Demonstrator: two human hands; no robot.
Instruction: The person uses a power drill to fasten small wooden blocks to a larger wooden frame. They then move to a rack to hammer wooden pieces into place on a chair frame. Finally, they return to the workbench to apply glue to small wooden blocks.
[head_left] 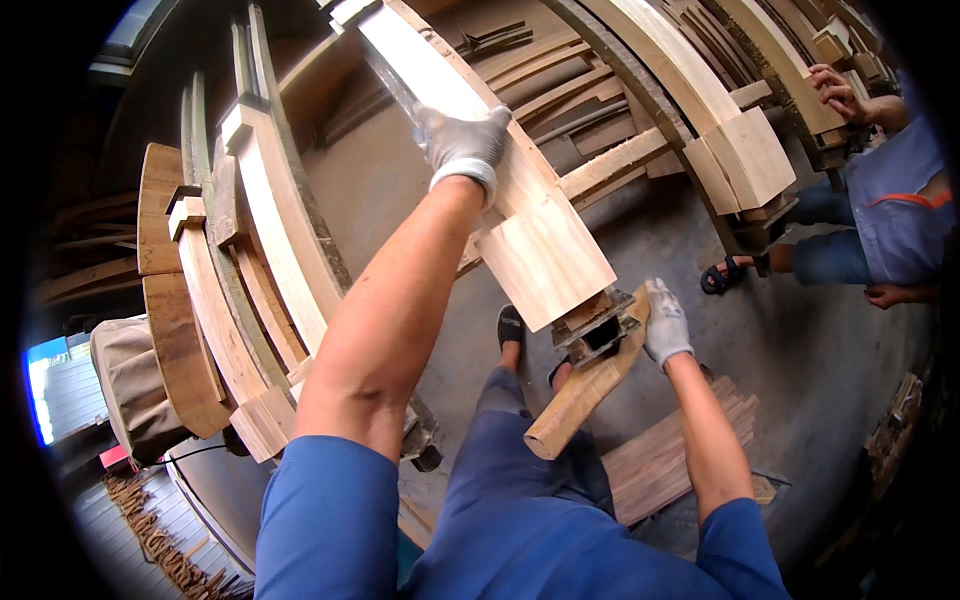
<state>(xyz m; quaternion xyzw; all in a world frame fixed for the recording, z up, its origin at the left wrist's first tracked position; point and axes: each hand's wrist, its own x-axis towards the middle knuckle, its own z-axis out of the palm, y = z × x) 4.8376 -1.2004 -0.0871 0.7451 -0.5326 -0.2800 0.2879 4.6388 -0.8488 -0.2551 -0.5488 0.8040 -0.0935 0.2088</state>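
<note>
My left hand (462, 142), in a pale work glove, is wrapped over a long light wooden beam (540, 185) that slopes from the far middle down toward me. A pale square-ended block (550, 262) forms the near end of this beam. Beneath that end sits a dark metal bracket (606, 334) with a hollow opening. My right hand (667, 322), also gloved, closes on the upper part of a bent brown wooden piece (585, 392), which lies against the bracket. Its fingers are partly hidden behind the wood.
On the left, several curved beams (275, 210) rest along metal rails. Another curved beam (740, 165) stands at the right, near a co-worker's hand (840, 95) on wood. Planks (680, 450) lie on the floor by my legs. A cloth-covered thing (125, 380) is far left.
</note>
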